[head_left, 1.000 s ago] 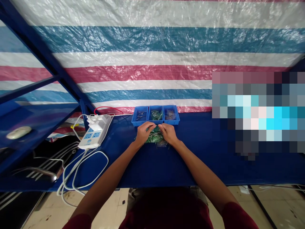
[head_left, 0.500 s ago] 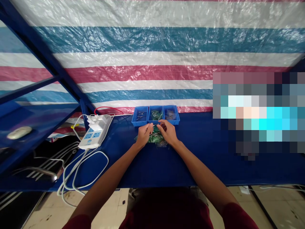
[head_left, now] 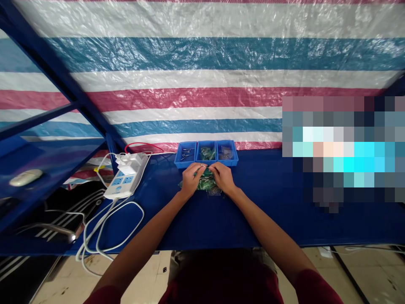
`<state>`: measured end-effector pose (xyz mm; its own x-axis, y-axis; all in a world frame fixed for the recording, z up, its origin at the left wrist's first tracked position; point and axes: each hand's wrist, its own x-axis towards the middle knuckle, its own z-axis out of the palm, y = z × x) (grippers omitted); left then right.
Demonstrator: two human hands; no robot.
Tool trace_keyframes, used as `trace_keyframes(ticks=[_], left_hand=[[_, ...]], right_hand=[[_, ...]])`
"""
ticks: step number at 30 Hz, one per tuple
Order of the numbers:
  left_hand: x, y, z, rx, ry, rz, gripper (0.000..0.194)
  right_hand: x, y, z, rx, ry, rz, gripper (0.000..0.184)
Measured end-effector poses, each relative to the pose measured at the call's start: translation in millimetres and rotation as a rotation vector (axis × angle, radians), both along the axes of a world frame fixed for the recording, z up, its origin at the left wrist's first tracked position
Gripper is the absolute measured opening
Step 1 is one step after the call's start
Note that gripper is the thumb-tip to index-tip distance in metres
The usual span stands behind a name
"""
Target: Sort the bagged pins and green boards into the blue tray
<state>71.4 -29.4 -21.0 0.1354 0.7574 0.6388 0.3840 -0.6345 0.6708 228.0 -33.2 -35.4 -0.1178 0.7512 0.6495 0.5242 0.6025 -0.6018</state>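
Between my two hands is a small thin metal piece (head_left: 204,165), too small to name. My left hand (head_left: 191,177) pinches its left end between thumb and forefinger. The fingertips of my right hand (head_left: 224,176) are closed at its other end. Under and between the hands lies a pile of green plastic bags (head_left: 206,184) with thin metal pieces among them. Just beyond my fingers stand three joined blue bins: the left bin (head_left: 180,165) holds a few metal pieces, the middle bin (head_left: 206,143) green bags, the right bin (head_left: 234,161) clear bags.
A white power strip (head_left: 123,183) with plugged-in adapters lies at the left of the blue table (head_left: 272,202), its white cable (head_left: 142,215) looped beside it. Striped plastic sheeting (head_left: 202,99) hangs behind. A blurred-out patch (head_left: 344,152) covers the right side.
My right hand's fingers have come down and closed in nearer to my left hand. The thin metal piece stays between them, and the bins stand where they were.
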Motion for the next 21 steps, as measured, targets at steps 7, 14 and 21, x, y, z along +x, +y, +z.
trace_keyframes(ticks=[7,14,21], left_hand=[[2.7,0.9,-2.6,-0.066,-0.104,-0.008,0.025],[-2.7,5.4,-1.1,0.154,0.172,-0.031,0.026],[-2.8,7.1,-4.4,0.173,0.086,0.016,0.018]], right_hand=[[0.0,-0.3,-0.2,-0.007,-0.054,-0.077,0.050],[1.7,-2.9,4.5,0.082,0.063,-0.147,0.042],[0.8,-4.6,3.8,0.093,0.066,-0.015,0.026]])
